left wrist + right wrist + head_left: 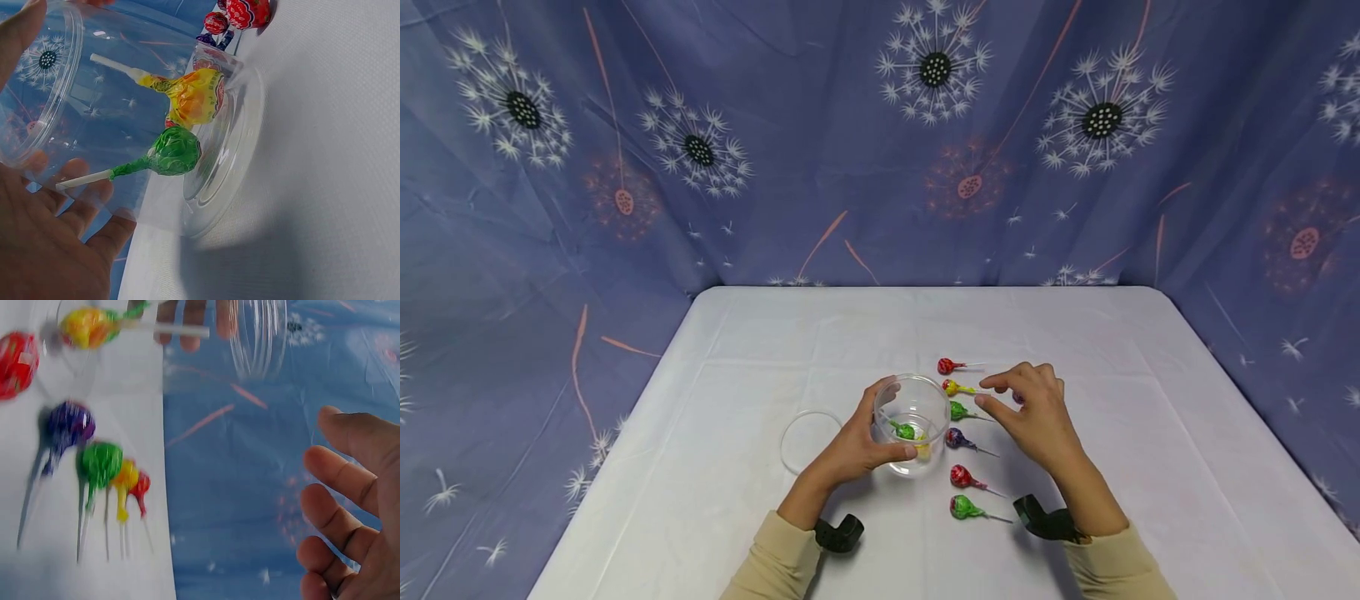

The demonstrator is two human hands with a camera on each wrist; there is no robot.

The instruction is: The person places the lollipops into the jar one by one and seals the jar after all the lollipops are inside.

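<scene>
Dandelion-print curtains [820, 150] border a white table [1157, 400]. Midway between its side edges, the left hand [857, 446] grips a clear tub [919, 415]; the right hand [1032, 415], unclenched and empty, hovers nearer the right edge. Loose lollipops [957, 438] lie beside the tub; a green lollipop [177, 152] and yellow lollipop [197, 99] inside.

A clear tub [942, 418] holds a green lollipop [177, 151] and a yellow lollipop [199, 97] — both wrapped.

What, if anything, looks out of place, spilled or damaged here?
Nothing looks spilled or damaged. One purple lollipop, partly hidden by the right hand, sits apart from the column of lollipops, so it looks stray.
</scene>
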